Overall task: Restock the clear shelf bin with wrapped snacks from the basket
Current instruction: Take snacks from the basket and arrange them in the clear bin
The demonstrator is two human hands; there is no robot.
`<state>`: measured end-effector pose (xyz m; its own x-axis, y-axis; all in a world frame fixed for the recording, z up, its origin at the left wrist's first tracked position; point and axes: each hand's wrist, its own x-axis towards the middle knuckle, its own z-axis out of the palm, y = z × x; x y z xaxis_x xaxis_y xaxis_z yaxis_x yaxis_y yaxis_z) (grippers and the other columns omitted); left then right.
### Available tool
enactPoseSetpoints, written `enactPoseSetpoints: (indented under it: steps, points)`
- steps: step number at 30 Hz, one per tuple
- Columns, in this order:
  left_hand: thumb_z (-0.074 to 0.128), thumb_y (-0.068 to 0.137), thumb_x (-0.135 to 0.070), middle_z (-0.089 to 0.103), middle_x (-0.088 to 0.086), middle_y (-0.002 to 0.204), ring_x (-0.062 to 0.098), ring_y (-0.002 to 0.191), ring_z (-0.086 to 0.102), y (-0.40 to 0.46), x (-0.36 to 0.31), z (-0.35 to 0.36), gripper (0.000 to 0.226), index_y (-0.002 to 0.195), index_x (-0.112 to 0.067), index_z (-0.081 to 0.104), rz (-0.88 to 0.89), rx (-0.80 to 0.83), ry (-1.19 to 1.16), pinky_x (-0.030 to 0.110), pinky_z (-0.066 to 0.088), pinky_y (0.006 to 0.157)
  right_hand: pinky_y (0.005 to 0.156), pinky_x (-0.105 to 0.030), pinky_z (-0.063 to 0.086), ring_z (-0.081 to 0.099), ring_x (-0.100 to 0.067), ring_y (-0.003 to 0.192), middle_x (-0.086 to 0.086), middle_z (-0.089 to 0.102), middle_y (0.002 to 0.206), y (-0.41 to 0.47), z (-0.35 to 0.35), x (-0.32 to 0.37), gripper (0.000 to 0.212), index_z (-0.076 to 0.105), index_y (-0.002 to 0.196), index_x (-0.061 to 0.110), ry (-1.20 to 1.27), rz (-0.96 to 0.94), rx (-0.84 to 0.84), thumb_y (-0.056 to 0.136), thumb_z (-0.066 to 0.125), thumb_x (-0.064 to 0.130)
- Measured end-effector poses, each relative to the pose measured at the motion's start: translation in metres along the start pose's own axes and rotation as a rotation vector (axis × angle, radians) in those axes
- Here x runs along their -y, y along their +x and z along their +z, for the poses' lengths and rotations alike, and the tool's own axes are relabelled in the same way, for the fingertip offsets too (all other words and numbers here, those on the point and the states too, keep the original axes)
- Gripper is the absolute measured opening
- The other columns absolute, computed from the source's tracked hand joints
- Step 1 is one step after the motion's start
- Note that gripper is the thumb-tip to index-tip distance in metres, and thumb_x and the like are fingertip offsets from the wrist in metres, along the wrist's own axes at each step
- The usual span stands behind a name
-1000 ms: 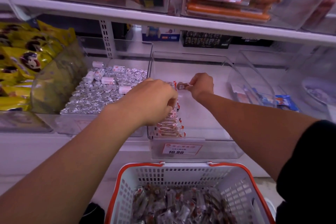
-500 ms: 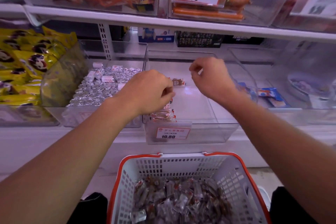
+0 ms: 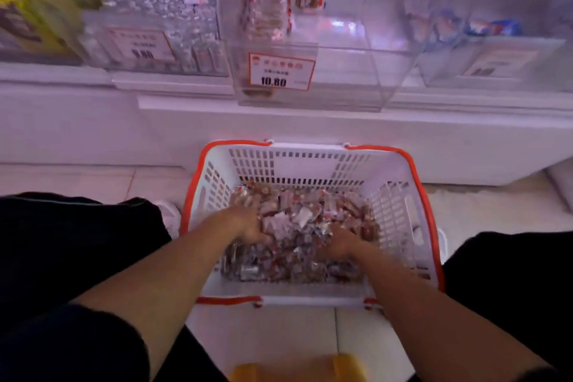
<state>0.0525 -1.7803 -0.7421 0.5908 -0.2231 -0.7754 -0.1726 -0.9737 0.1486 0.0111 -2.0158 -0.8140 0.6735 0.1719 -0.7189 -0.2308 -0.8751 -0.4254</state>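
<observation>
Both hands down in white basket (image 3: 313, 164) with orange rim, on the floor in front of the shelf. Left hand (image 3: 248, 225) at left side of the wrapped snacks (image 3: 304, 239) pile, fingers dug into the wrappers; blurred, cannot tell if it holds any. Right hand (image 3: 339, 245) at right side of pile, fingers buried too, grip cannot be told. Snacks cover basket bottom. Clear shelf bin (image 3: 341, 71) on shelf edge directly above basket, 10.80 price tag (image 3: 281, 71) on its front wall, a short row of snacks along its left wall, one more just beside it. Silver-wrapped candy bin (image 3: 155, 28) just left of it.
</observation>
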Motion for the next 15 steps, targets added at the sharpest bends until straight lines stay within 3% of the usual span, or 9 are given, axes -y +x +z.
enactPoseSetpoints:
  steps: [1,3,6,8,10,13,15]
  points:
    - [0.061,0.090,-0.056,0.003,0.013,0.166,0.034,0.150,0.017,0.013,0.005,0.023,0.098,0.158,-0.009,0.008,-0.066,-0.008,-0.175,0.038,0.025,0.118,0.092,-0.040,0.049,0.059,-0.036,0.115,-0.015,0.062,0.123,0.003,0.013,-0.010,0.055,0.055,0.130,0.008,0.122,0.075,-0.034,0.084,0.074,0.032]
    - [0.071,0.083,-0.056,-0.004,0.012,0.166,0.036,0.150,0.016,0.039,0.010,0.058,0.119,0.157,-0.011,-0.010,-0.216,0.012,-0.563,0.040,0.028,0.118,0.079,-0.034,0.049,0.060,-0.033,0.110,-0.011,0.056,0.123,0.007,0.031,-0.023,0.084,0.039,0.138,0.016,0.290,0.212,-0.157,0.069,0.083,0.038]
    - [0.071,0.076,-0.066,-0.014,0.012,0.165,0.039,0.151,0.008,0.068,0.001,0.082,0.131,0.154,-0.019,-0.023,-0.371,-0.016,-0.906,0.051,0.025,0.119,0.096,-0.038,0.048,0.049,-0.035,0.126,-0.016,0.040,0.144,0.028,0.032,-0.026,0.112,0.026,0.147,0.017,0.311,0.280,-0.265,0.058,0.089,0.043]
    - [0.068,0.075,-0.071,-0.019,0.013,0.164,0.041,0.151,0.005,0.088,-0.010,0.085,0.127,0.156,-0.022,-0.016,-0.453,-0.113,-0.960,0.052,0.023,0.117,0.110,-0.043,0.039,0.031,-0.039,0.141,-0.018,0.012,0.159,0.043,0.025,-0.020,0.130,0.009,0.155,0.022,0.279,0.300,-0.300,0.058,0.090,0.047]
    - [0.068,0.072,-0.075,-0.022,0.014,0.163,0.047,0.149,0.005,0.103,-0.024,0.082,0.124,0.156,-0.030,-0.011,-0.545,-0.162,-0.922,0.058,0.024,0.114,0.113,-0.048,0.035,0.017,-0.045,0.146,-0.016,-0.012,0.162,0.058,0.025,-0.015,0.137,-0.008,0.155,0.036,0.256,0.328,-0.266,0.060,0.090,0.047]
    - [0.069,0.072,-0.072,-0.012,0.014,0.163,0.053,0.142,0.012,0.118,-0.039,0.093,0.114,0.154,-0.041,-0.004,-0.550,-0.227,-0.713,0.062,0.031,0.108,0.104,-0.054,0.039,0.014,-0.052,0.142,-0.022,-0.018,0.158,0.068,0.039,-0.012,0.137,-0.023,0.147,0.047,0.033,0.332,-0.242,0.066,0.088,0.044]
    - [0.071,0.078,-0.062,0.009,0.016,0.158,0.048,0.136,0.024,0.120,-0.046,0.102,0.104,0.154,-0.040,0.003,-0.472,-0.323,-0.586,0.057,0.040,0.101,0.097,-0.053,0.045,0.022,-0.054,0.137,-0.027,-0.011,0.157,0.071,0.046,-0.013,0.122,-0.013,0.151,0.042,-0.102,0.268,-0.301,0.076,0.081,0.031]
